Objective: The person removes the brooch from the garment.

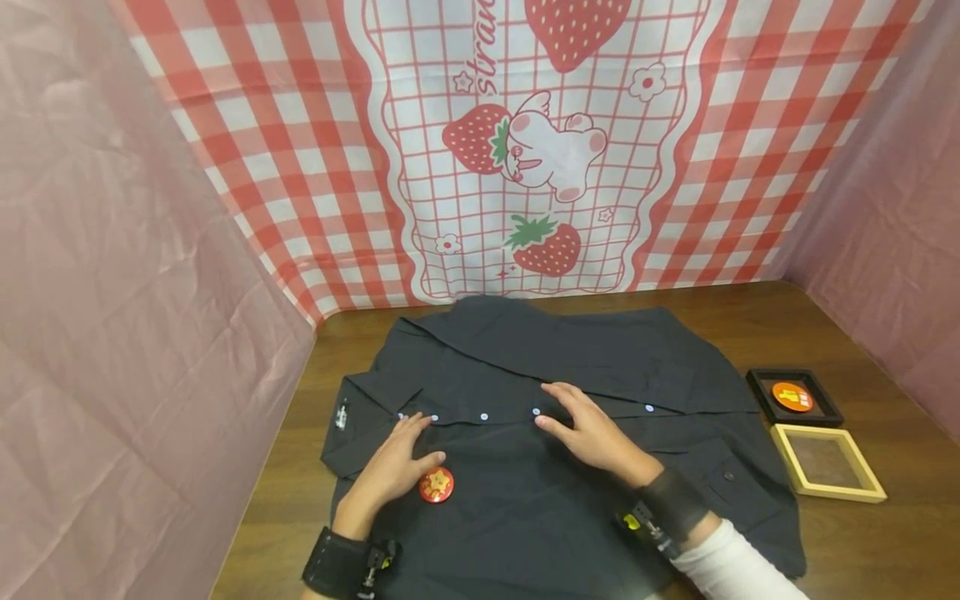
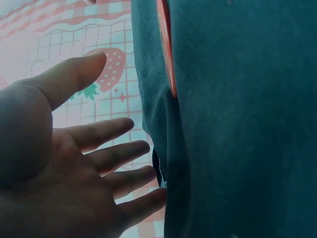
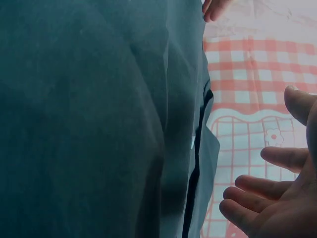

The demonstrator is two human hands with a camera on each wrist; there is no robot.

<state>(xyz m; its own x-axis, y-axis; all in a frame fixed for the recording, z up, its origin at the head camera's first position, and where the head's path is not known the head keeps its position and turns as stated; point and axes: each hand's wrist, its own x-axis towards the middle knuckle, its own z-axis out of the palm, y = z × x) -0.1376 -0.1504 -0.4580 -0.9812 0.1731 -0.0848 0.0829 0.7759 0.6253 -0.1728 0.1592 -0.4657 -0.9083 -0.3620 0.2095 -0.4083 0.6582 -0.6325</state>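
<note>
A dark button-up shirt (image 1: 525, 508) lies spread out sideways, its collar (image 1: 367, 408) to the left and a row of light buttons running along the placket. My left hand (image 1: 393, 462) has its fingers extended, fingertips by the buttons near the collar; whether they touch the cloth I cannot tell. Just beside its thumb, a round red badge (image 1: 437, 484) with a yellow star sits on the shirt front; the left wrist view catches the badge (image 2: 167, 47) edge-on. Fingers spread and holding nothing, my right hand (image 1: 596, 433) hovers at the placket by a middle button.
On the wooden table (image 1: 900, 542) to the right, a black frame (image 1: 759, 398) has a round orange badge (image 1: 792, 397) inside. A pale wooden frame (image 1: 840, 493) lies in front of it. A red-checked strawberry cloth (image 1: 525, 250) hangs behind, with pink fabric (image 1: 150, 333) at both sides.
</note>
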